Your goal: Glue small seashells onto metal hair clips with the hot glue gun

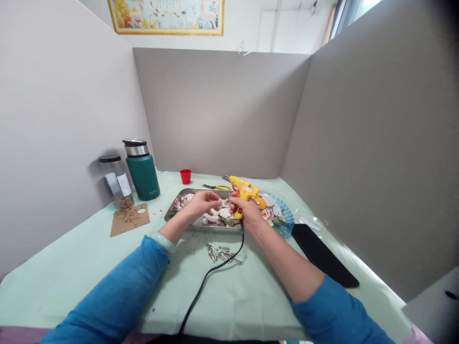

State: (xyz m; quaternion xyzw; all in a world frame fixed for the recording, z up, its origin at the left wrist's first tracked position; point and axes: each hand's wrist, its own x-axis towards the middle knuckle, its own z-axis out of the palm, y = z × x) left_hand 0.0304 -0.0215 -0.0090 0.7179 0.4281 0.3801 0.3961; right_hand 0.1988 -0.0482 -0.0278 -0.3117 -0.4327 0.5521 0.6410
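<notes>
My right hand is wrapped round a yellow hot glue gun, its nozzle pointing up and to the left. A black cord runs from the gun's handle down towards me. My left hand is closed in a pinch near the gun; what lies between its fingertips is too small to make out. Both hands are above a metal tray holding shells and white pieces. Beside my right hand, partly behind it, stands a blue scalloped dish with shells and white discs.
Metal clips lie in front of the tray. Yellow-handled pliers and a red cup sit behind it. On the left are a green bottle, a jar and brown card. A black strip lies right. Grey panels enclose the table.
</notes>
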